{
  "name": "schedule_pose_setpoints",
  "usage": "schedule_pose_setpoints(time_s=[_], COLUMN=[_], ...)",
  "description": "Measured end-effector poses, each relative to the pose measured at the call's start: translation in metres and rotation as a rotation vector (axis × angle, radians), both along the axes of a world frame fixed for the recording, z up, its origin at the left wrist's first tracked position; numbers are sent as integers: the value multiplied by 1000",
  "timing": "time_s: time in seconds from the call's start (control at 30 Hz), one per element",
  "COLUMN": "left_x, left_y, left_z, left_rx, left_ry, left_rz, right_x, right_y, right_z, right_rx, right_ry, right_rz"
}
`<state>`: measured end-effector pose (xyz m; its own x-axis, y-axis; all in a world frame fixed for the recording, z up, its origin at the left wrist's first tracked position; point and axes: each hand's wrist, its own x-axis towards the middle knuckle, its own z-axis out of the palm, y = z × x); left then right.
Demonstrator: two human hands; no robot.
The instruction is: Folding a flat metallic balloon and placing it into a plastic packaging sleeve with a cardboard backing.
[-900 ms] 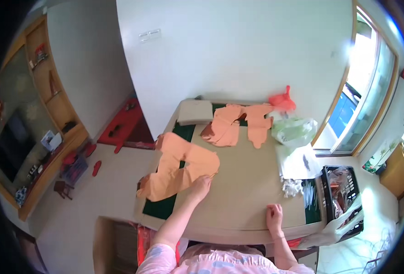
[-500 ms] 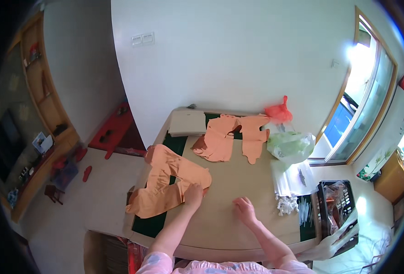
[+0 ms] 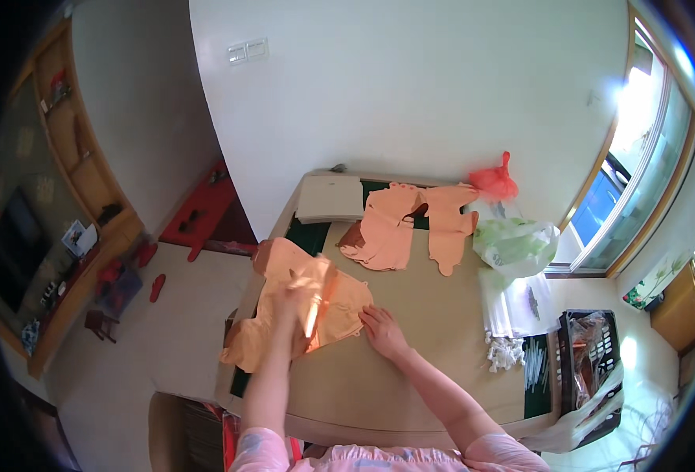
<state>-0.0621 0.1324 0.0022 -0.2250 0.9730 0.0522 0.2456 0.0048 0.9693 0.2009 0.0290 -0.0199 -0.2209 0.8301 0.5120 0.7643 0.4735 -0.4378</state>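
An orange garment (image 3: 284,307) lies at the left side of a tan table (image 3: 426,346), partly hanging over its left edge. My left hand (image 3: 291,297) holds a lifted, blurred fold of that garment over its middle. My right hand (image 3: 382,330) lies flat on the table, fingers touching the garment's right edge. A second pile of orange garments (image 3: 406,224) lies spread at the far side of the table.
A stack of pale sheets (image 3: 330,197) sits at the far left corner. A red plastic bag (image 3: 495,181), a green-and-white bag (image 3: 514,242) and clear bags (image 3: 520,303) line the right side. A dark basket (image 3: 590,354) stands at the right.
My right hand moved left across the table to the garment's edge. My left hand lifted part of the garment and is folding it over. The view came closer to the table.
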Motion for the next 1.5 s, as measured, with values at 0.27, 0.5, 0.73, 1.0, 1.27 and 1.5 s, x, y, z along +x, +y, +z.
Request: schedule_pose_setpoints(time_s=[0.27,0.5,0.73,1.0,1.27,1.5], left_x=[-358,-481,-468,-294,23,122], left_y=[14,-30,-43,-37,-112,-191], left_z=[-10,29,105,199,177,-8], left_rx=[125,148,544,685,297,175], left_ry=[-393,-433,-475,39,226,134], left_rz=[198,586,757,571,-345,-1006], right_x=[-8,-3,-9,-5,32,110], right_y=[1,0,1,-1,-25,-92], right_z=[-1,0,-1,-2,31,86], right_rx=[-13,-18,-5,35,-29,58], right_ry=[12,0,-16,-52,251,412], right_rz=[25,5,22,4,-188,-364])
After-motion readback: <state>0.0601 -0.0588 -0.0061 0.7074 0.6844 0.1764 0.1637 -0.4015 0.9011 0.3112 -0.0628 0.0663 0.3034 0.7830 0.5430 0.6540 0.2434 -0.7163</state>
